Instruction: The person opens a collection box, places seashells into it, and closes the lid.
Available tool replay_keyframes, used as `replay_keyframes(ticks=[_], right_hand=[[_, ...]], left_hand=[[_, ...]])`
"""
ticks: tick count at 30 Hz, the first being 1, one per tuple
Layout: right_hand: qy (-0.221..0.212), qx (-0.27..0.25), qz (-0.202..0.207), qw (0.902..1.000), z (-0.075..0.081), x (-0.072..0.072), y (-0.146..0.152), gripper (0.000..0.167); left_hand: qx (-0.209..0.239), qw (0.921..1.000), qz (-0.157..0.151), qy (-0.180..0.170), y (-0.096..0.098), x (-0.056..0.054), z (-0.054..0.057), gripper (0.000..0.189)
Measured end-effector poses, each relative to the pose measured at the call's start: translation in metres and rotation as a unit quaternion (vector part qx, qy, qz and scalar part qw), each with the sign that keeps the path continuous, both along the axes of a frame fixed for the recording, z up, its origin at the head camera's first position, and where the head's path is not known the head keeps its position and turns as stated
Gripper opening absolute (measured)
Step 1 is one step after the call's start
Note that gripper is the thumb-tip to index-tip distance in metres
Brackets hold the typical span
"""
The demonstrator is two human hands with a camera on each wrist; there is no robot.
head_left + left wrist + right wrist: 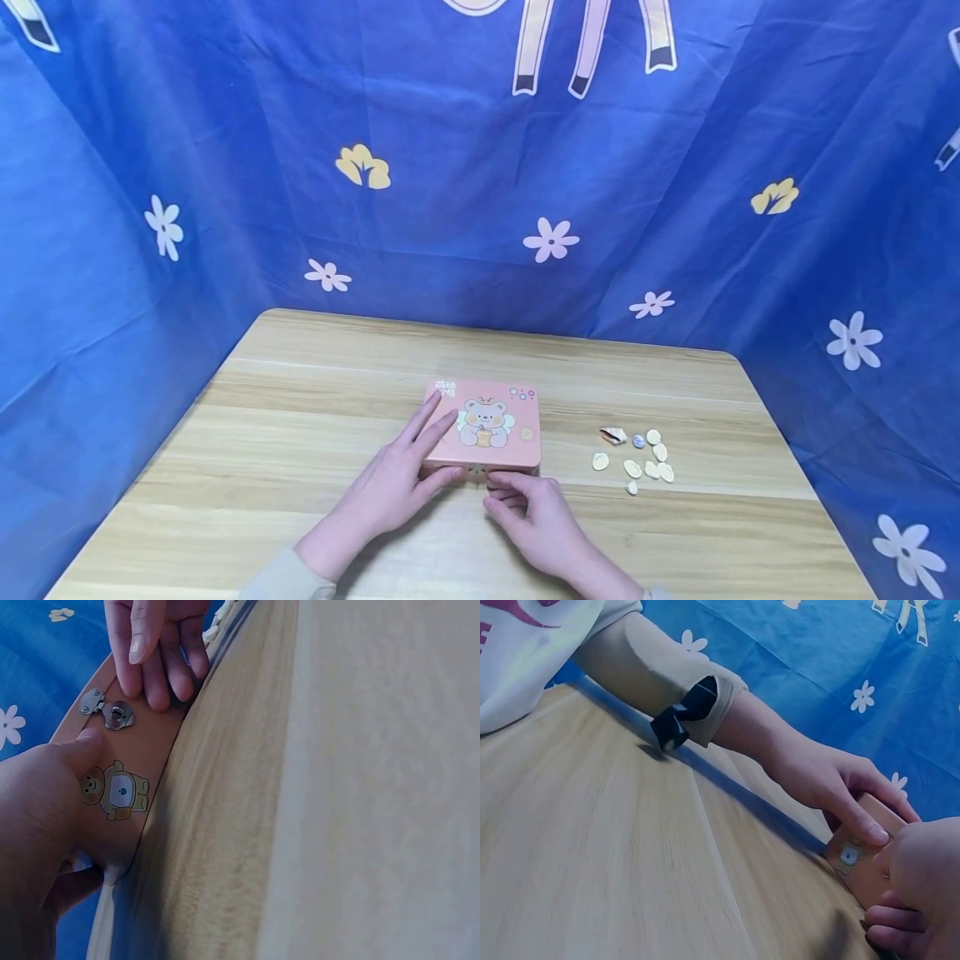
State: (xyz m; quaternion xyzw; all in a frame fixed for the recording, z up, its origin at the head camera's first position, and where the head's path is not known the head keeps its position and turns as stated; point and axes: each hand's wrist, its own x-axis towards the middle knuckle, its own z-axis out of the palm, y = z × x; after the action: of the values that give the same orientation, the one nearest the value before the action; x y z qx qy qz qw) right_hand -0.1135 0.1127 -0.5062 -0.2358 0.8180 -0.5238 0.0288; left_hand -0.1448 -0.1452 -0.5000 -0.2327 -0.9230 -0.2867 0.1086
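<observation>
A pink box (pixel 504 454) with a bear on its lid lies on the table, lid down flat. My left hand (pixel 397 483) grips its left part, fingers spread over the lid's left side and thumb on the front face. In the left wrist view that thumb sits just beside a metal clasp (pixel 118 715), above a small printed bear. At the front right of the box is my right hand (pixel 542 521), its fingers extended together against the front face on the other side of the clasp. Nothing is held in the right hand.
Right of the box lie several pale shells (pixel 632 469), a pointed brown-and-white shell (pixel 613 435) and a small bluish round thing (pixel 638 441). The wooden table (pixel 322 375) is bordered by a blue patterned curtain (pixel 450 217) at the back and sides.
</observation>
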Motion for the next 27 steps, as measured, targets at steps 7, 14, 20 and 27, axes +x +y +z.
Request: replay_keyframes(ticks=[7,14,20,27], right_hand=[[-0.071,-0.036,-0.005,0.9968,0.0,-0.002,-0.007,0.035],[-0.135,-0.093,-0.019,0.9863,0.003,-0.003,-0.011,0.03],[-0.173,-0.127,-0.058,0.9751,0.003,0.003,-0.016,0.026],[-0.283,-0.263,-0.12,0.9144,0.001,0.009,-0.028,0.021]], left_hand=[[0.006,1.0,-0.004,-0.001,0.0,0.001,0.002,0.077],[0.007,1.0,-0.006,-0.003,0.0,0.001,0.002,0.078],[0.008,1.0,-0.006,0.001,0.0,0.0,0.0,0.077],[0.008,1.0,-0.004,0.0,0.0,0.0,-0.002,0.077]])
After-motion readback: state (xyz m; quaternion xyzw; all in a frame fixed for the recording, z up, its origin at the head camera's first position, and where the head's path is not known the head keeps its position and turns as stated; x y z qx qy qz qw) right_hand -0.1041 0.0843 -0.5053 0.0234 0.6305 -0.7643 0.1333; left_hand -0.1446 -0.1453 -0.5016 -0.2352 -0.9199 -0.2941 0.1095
